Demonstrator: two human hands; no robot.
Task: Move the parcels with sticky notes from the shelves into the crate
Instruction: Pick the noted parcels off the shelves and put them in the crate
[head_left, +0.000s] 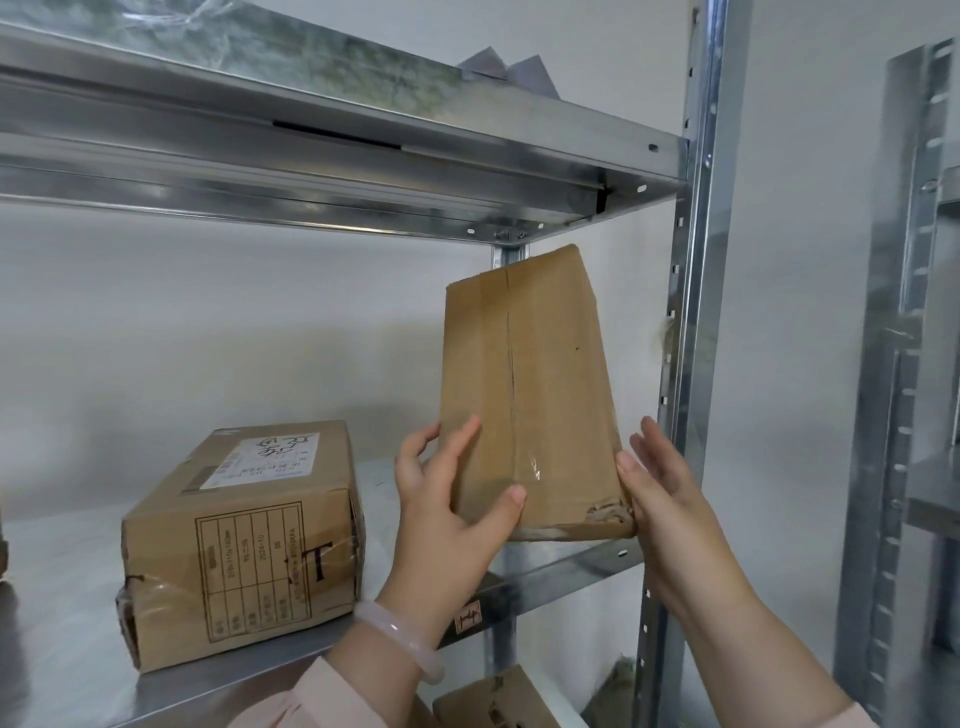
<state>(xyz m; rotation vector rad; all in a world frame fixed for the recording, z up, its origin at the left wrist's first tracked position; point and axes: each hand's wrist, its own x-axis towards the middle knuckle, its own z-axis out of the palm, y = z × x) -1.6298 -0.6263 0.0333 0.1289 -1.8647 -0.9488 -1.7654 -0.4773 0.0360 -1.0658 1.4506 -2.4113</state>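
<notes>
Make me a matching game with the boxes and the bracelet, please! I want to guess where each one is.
Things:
1. plain box
2. labelled box
3. bracelet

Places:
A. lying flat on the shelf
B. round a wrist
C. upright between the left hand and right hand

Pairs: 1-C, 2-A, 3-B.

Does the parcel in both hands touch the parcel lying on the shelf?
Apart: the head view shows bare shelf between the held parcel and the lying parcel.
</notes>
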